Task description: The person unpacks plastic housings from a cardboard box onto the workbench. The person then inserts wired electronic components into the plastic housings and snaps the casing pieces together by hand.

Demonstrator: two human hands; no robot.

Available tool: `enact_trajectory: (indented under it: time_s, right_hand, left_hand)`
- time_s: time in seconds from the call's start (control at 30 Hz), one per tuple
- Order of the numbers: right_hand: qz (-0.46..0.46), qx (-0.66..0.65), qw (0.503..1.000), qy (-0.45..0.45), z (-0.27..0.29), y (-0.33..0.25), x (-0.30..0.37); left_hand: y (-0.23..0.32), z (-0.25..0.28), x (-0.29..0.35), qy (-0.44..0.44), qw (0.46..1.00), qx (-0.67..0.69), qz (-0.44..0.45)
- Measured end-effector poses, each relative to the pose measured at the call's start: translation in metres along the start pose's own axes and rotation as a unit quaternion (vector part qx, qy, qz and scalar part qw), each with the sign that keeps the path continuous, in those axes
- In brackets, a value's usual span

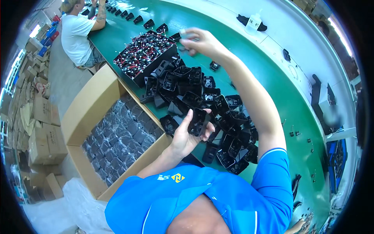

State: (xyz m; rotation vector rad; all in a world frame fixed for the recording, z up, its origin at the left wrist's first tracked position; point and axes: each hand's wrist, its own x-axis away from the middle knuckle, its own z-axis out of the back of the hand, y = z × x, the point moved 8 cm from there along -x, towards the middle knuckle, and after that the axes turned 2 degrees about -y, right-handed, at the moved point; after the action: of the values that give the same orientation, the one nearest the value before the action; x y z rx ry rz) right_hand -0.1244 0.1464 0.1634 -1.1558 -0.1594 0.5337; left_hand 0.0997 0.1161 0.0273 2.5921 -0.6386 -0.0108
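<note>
My left hand (183,134) is closed around a black plastic housing (198,122), its hollow side turned up. It is held just above a heap of similar black housings (233,150) on the green table. My right hand (200,43) reaches across to the far side, slightly blurred, with thumb and fingers apart and no held thing visible. Close to its fingertips is a black housing (175,37), at the near end of a spaced row of housings (149,24). Left of the right hand stands a black box (156,64) filled with small parts on red and black wires (142,52).
An open cardboard carton (91,105) with plastic-wrapped black pieces (120,136) stands against the table's left edge. A person in a white shirt (78,35) sits at the far left. A white bottle (254,22) stands on the white ledge. Small loose parts (298,133) dot the green tabletop (288,105) at right.
</note>
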Motion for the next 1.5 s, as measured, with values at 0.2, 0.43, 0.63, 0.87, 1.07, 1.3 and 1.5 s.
enact_trajectory:
  time_s: [0.2, 0.43, 0.63, 0.87, 1.07, 1.3, 1.5]
  right_hand:
    - [0.105, 0.240, 0.960, 0.101, 0.009, 0.017, -0.003]
    - [-0.112, 0.257, 0.945, 0.167, 0.164, 0.110, 0.202]
    - [-0.229, 0.278, 0.870, 0.337, 0.257, 0.182, 0.398]
    - [-0.499, 0.294, 0.754, 0.309, 0.225, 0.201, 0.430]
    - [-0.464, 0.229, 0.796, 0.314, 0.212, 0.230, 0.417]
    - [-0.369, 0.327, 0.827, 0.270, 0.197, 0.211, 0.400]
    - [-0.238, 0.250, 0.864, 0.366, 0.177, 0.156, 0.390]
  left_hand:
    - [0.010, 0.005, -0.003, -0.006, 1.000, -0.014, -0.003]
    - [-0.023, -0.008, -0.015, -0.036, 0.998, 0.031, 0.049]
    - [-0.059, -0.045, -0.036, -0.156, 0.968, 0.118, 0.155]
    - [-0.091, -0.077, -0.033, -0.179, 0.950, 0.149, 0.209]
    - [-0.093, -0.076, -0.034, -0.171, 0.967, 0.065, 0.175]
    - [-0.082, -0.073, -0.039, -0.182, 0.976, -0.021, 0.117]
    - [-0.073, -0.088, -0.042, -0.113, 0.989, -0.021, 0.094]
